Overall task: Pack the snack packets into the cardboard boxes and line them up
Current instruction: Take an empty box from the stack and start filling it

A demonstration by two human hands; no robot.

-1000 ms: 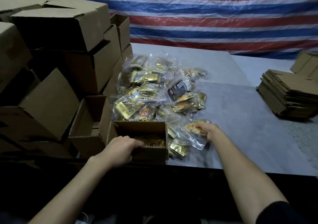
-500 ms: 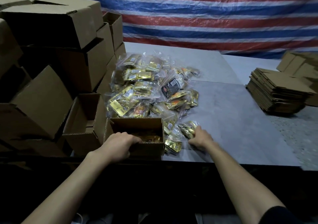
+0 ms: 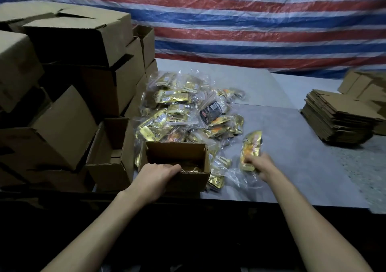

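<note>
Packet (image 3: pixel 251 149) of gold foil with orange print, in a clear plastic sleeve, is gripped at its near end by the right hand (image 3: pixel 262 166), just right of the open box (image 3: pixel 194 180); the left hand (image 3: pixel 155 177) grips the near rim of that box, fingers curled over the edge; gold packets lie inside the box; a loose pile of packets (image 3: pixel 183 110) lies behind and beside it, one dark packet among them; a second open box (image 3: pixel 110 173) stands just beside it on the left; stacked boxes (image 3: pixel 83 41) fill the left side; flattened cartons (image 3: pixel 338 121) sit well apart at the right; the table (image 3: pixel 302 163) is grey; a red, white and blue striped sheet (image 3: pixel 250 31) hangs behind.
</note>
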